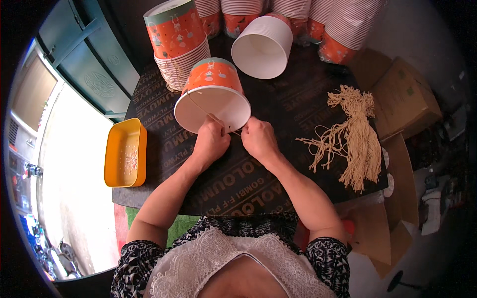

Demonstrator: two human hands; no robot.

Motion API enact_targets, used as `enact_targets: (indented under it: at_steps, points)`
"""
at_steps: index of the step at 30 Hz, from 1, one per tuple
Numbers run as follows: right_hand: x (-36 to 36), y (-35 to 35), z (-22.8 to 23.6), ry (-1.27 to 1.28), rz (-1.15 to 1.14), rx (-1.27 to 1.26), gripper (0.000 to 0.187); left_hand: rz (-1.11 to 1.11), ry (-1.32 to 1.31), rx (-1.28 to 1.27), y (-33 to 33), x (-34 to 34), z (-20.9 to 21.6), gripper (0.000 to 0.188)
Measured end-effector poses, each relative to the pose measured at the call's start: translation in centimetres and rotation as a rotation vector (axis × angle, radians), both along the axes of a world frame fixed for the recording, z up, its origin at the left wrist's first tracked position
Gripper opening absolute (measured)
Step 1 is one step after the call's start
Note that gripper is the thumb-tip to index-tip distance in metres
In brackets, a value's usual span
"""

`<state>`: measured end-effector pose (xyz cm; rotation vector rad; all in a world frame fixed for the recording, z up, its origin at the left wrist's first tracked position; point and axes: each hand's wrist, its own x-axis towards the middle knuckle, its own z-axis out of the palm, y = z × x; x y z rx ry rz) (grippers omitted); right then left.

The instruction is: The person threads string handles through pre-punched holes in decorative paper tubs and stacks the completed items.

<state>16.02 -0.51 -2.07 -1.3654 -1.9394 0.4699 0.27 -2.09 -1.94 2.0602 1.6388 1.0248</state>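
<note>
A paper bucket, orange with a green base band and white inside, lies tipped on the dark table with its mouth toward me. A thin beige cord runs across the mouth from the upper left rim to the lower right rim. My left hand is closed on the cord, just below the mouth. At the lower right rim, my right hand pinches the cord close beside the left hand. The fingertips are partly hidden, as is the cord's end between them.
A tangled bundle of beige cords lies at right. The yellow plastic bin with small bits stands at the left edge. Behind are stacked buckets, a white-mouthed bucket on its side and plastic-wrapped stacks. Cardboard boxes sit beyond the table.
</note>
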Motion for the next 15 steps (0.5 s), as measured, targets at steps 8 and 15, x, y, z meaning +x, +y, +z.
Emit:
enact_targets:
  at_steps: [8, 15]
  points:
    - [0.2, 0.5, -0.2, -0.015, 0.003, 0.010, 0.010, -0.003, 0.039, -0.006, 0.0, 0.1, 0.1, 0.004]
    - [0.7, 0.3, 0.9, 0.133, 0.057, -0.079, 0.017, -0.041, 0.095, 0.031, -0.2, 0.1, -0.2, 0.009]
